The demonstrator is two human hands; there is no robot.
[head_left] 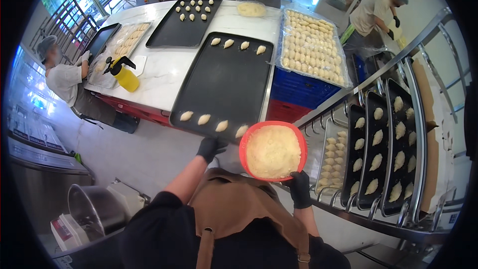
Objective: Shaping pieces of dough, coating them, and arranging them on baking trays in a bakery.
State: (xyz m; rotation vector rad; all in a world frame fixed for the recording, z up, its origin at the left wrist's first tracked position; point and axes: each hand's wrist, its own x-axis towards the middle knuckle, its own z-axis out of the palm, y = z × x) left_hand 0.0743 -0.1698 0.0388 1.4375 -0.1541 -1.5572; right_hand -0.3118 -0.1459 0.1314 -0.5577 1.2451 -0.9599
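A red bowl [242, 155] full of pale yellow, crumbly powder [274, 150] is in front of me, just right of my body. My black-gloved right hand [300, 189] grips its lower right rim. My left hand [211, 148], also gloved in black, hovers by the near edge of a large dark baking tray [221, 87]; its fingers are blurred, and I cannot tell whether they hold anything. Small pointed dough rolls lie in a row along the tray's near end, one roll [221, 126] just beyond my left hand. Another row of rolls [228, 44] lines its far end.
A second tray [184, 25] with rolls and a yellow spray bottle [124, 77] stand on the white table [162, 74]. Blue crates [301, 87] bear a plastic-lined tray of dough pieces [311, 45]. On my right is a metal rack [358, 214] with loaded trays. Several co-workers stand around.
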